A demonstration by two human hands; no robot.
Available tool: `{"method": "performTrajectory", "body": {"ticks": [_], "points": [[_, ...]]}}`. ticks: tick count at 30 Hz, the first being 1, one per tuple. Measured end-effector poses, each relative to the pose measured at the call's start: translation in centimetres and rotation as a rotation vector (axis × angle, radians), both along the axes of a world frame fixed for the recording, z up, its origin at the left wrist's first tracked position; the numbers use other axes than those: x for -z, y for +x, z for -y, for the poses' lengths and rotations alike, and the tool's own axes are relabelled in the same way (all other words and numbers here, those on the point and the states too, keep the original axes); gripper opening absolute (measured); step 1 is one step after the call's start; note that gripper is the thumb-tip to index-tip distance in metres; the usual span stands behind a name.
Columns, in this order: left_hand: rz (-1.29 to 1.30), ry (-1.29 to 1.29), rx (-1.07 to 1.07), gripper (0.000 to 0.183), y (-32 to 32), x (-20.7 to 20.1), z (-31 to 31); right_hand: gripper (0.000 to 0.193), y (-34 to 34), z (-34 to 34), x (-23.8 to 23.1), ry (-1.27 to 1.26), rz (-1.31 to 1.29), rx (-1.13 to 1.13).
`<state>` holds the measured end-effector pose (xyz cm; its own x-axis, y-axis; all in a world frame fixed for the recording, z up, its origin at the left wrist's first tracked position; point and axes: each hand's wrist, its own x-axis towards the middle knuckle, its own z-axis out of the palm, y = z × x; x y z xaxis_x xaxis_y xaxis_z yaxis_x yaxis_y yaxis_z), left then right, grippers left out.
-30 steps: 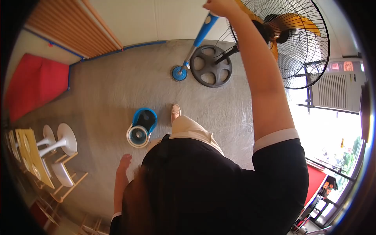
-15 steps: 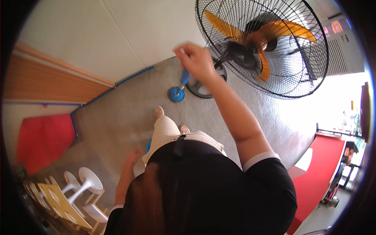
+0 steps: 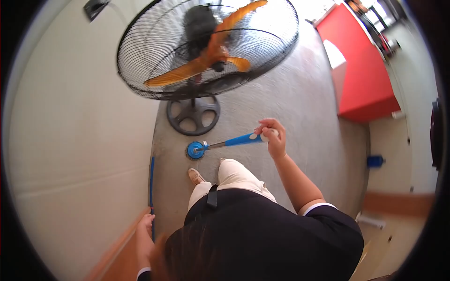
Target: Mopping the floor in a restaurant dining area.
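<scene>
My right hand (image 3: 273,133) is closed round the upper end of a mop's handle. The mop (image 3: 243,139) has a blue grip with white parts, a metal shaft and a round blue head (image 3: 195,150) with a dark fringe. It leans, its head on the grey floor just ahead of my feet and close to the fan's base. My left hand (image 3: 146,222) hangs low at my left side, its fingers loosely bent, with nothing visible in it. In the picture it overlaps the blue strip along the wall's foot.
A large black-caged fan (image 3: 211,51) with orange blades stands ahead on a round dark base (image 3: 193,114). A pale wall (image 3: 84,117) runs along my left. To the far right are a red counter (image 3: 358,65) and a blue container (image 3: 375,161) by the wall.
My body has turned right, so the fan and wall have swung left and the red counter has come round ahead. The mop now slants toward my right hand, which has moved right and lower.
</scene>
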<state>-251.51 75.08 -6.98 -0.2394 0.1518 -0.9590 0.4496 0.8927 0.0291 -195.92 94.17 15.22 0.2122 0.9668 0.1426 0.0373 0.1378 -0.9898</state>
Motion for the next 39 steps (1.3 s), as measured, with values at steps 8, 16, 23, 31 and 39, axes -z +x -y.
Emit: {"method": "performTrajectory", "body": {"ticks": [8,16,23,31,39], "points": [[0.229,0.519,0.572,0.045,9.3,0.5,-23.3,0.019,0.2,9.8,-0.6,0.032,-0.1,0.299],[0.648,0.863,1.408,0.071,31.5,-2.5,-20.6,0.012,-3.9,16.3,5.2,-0.139,-0.174,0.516],[0.653,0.918,1.275,0.053,38.0,-1.5,-13.2,0.014,-7.3,20.4,4.8,-0.107,-0.148,0.39],[1.036,1.035,1.14,0.034,46.6,-0.7,-9.7,0.012,-3.1,21.3,-0.5,-0.153,-0.02,0.627],[1.256,0.655,1.473,0.029,59.0,0.0,-8.9,0.007,1.3,20.1,1.3,-0.275,0.346,0.755]]}}
